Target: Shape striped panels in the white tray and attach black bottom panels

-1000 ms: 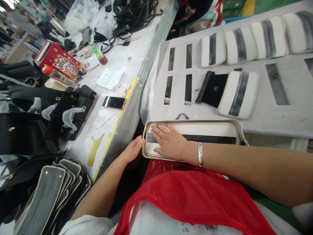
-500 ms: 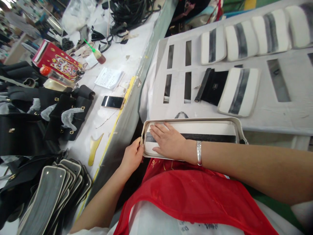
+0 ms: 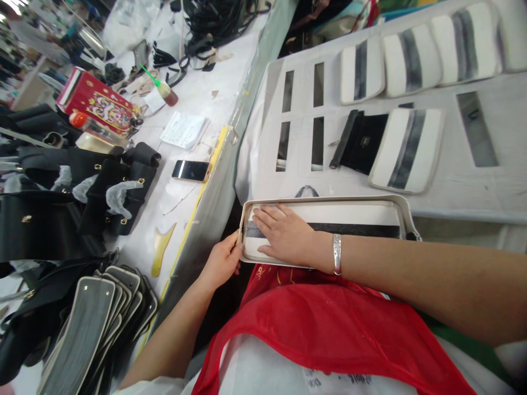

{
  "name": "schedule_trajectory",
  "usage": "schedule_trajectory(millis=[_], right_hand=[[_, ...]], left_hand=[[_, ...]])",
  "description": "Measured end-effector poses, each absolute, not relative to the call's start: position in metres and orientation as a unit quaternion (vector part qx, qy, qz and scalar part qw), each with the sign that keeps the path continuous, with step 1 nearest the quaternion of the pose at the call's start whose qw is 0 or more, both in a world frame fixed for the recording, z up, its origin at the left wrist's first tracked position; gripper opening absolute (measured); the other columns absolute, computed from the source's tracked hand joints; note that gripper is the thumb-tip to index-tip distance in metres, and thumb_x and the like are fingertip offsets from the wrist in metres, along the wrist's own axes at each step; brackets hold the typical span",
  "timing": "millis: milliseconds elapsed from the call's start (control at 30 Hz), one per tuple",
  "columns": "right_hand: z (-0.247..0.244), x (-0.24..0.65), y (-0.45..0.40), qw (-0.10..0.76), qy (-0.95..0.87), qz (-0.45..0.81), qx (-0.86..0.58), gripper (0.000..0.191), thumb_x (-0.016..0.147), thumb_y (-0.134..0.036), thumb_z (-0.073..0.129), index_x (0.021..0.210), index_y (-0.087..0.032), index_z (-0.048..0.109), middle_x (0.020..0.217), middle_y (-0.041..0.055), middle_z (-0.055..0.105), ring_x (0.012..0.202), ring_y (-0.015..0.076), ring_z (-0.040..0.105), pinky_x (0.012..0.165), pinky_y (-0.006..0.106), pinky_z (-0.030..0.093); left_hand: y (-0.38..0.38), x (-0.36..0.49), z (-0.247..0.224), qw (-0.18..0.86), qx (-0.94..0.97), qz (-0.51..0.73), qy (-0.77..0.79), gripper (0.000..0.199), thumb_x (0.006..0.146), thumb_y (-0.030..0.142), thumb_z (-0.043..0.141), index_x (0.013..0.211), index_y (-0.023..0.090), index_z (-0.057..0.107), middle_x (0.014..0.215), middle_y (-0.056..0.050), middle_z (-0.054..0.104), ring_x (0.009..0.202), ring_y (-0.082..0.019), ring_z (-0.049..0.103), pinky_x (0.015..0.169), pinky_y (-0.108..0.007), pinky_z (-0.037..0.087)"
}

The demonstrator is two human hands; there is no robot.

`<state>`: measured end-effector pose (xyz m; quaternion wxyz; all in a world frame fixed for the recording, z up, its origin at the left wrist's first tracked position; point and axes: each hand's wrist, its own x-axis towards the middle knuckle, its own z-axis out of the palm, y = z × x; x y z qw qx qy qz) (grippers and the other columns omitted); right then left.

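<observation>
In front of my body lies a long, shallow white bag piece (image 3: 349,213) with a raised pale rim and a dark stripe running lengthwise. My right hand (image 3: 284,233) rests flat on its inner face near the left end, fingers outstretched. At that same end, my left hand (image 3: 224,260) pinches the rim between thumb and fingers; some of the fingertips are hidden. The bag piece's lower edge meets the red apron (image 3: 313,318). Under my right palm and forearm, part of the striped surface is covered.
White panels with grey stripes (image 3: 411,60) and a black bag part (image 3: 360,141) lie on the slotted white table (image 3: 263,186). On the left bench are a phone (image 3: 190,170), a yellow scraper (image 3: 162,249), black bags (image 3: 37,225) and a stack of grey panels (image 3: 80,323).
Both hands keep their places on the bag piece, with hardly any movement. The view has shifted slightly.
</observation>
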<state>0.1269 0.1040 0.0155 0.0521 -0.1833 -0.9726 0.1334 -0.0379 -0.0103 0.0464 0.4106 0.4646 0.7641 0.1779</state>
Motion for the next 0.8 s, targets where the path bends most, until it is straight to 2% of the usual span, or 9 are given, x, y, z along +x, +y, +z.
schedule_trajectory(millis=[267,400,500,567,700,800], right_hand=[[0.011,0.125,0.103,0.066,-0.971,0.131,-0.188,0.073,0.085,-0.055,0.051,0.138,-0.005,0.042,0.146,0.0163,0.035,0.134,0.0328,0.030,0.109,0.052,0.023],[0.012,0.124,0.102,0.059,-0.972,0.127,-0.191,0.073,0.086,-0.053,0.050,0.138,-0.004,0.041,0.146,0.0171,0.034,0.134,0.0326,0.030,0.109,0.053,0.023],[0.014,0.123,0.101,0.047,-0.972,0.125,-0.191,0.071,0.086,-0.053,0.050,0.138,-0.005,0.042,0.146,0.0165,0.034,0.134,0.0318,0.030,0.109,0.053,0.023],[0.015,0.123,0.101,0.043,-0.973,0.119,-0.192,0.071,0.086,-0.053,0.050,0.138,-0.006,0.042,0.146,0.0160,0.034,0.134,0.0314,0.030,0.109,0.053,0.024],[0.016,0.123,0.100,0.044,-0.974,0.111,-0.194,0.071,0.086,-0.053,0.050,0.138,-0.006,0.042,0.146,0.0159,0.034,0.134,0.0310,0.030,0.109,0.052,0.024],[0.017,0.123,0.100,0.041,-0.974,0.113,-0.194,0.071,0.086,-0.053,0.049,0.139,-0.006,0.041,0.146,0.0157,0.034,0.134,0.0310,0.030,0.109,0.052,0.024]], left_hand=[[-0.006,-0.036,0.047,0.412,0.462,0.178,0.765,0.043,0.086,0.030,0.044,0.128,0.019,0.051,0.055,0.006,0.050,0.039,-0.010,0.051,0.036,-0.018,0.043],[-0.006,-0.041,0.049,0.429,0.466,0.219,0.742,0.045,0.086,0.041,0.050,0.125,0.018,0.054,0.066,0.003,0.055,0.046,-0.009,0.053,0.040,-0.019,0.046],[-0.003,-0.050,0.045,0.469,0.432,0.289,0.714,0.048,0.086,0.053,0.046,0.109,0.014,0.061,0.078,-0.002,0.058,0.057,-0.011,0.057,0.048,-0.022,0.051],[0.002,-0.056,0.037,0.491,0.374,0.348,0.706,0.046,0.084,0.057,0.048,0.096,0.015,0.061,0.076,-0.001,0.057,0.060,-0.011,0.056,0.048,-0.022,0.051],[0.018,-0.065,0.017,0.531,0.282,0.420,0.680,0.035,0.074,0.048,0.068,0.075,0.017,0.052,0.062,0.005,0.051,0.051,-0.007,0.049,0.043,-0.015,0.042],[0.025,-0.069,0.008,0.565,0.273,0.427,0.651,0.035,0.069,0.041,0.074,0.074,0.017,0.049,0.057,0.007,0.050,0.048,-0.005,0.047,0.044,-0.014,0.039]])
